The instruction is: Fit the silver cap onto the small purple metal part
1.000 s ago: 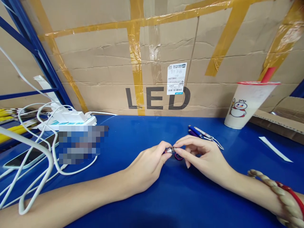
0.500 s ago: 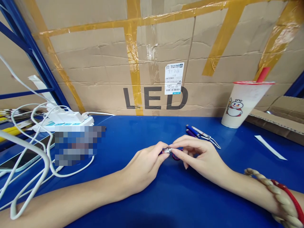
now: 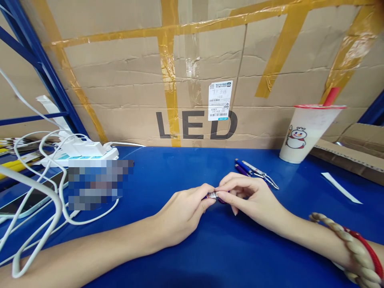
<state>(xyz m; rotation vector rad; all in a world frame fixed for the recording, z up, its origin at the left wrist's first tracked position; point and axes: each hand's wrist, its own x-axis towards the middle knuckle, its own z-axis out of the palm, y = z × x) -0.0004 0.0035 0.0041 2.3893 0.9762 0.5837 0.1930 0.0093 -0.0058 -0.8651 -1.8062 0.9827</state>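
A small silver-and-purple metal tube, with a printed label and a bright end, is held between both hands just above the blue table. My left hand is closed, its thumb and forefinger pinching the tube's left part. At the other end, the thumb and fingertips of my right hand pinch the silver tip. Most of the tube is covered by fingers, so its exact kind is unclear. Behind my right hand lie a blue slim tube and a silver tube with a looped strap.
A drink cup with a red straw stands at back right, near an open cardboard box and a white strip. Leftward are a power strip, tangled white cables and a phone. A large carton rises behind.
My right fingertips have closed in on the tube's silver end, which was more exposed before. Both hands sit slightly lower, and the purple loop beneath the right fingers is now mostly hidden.
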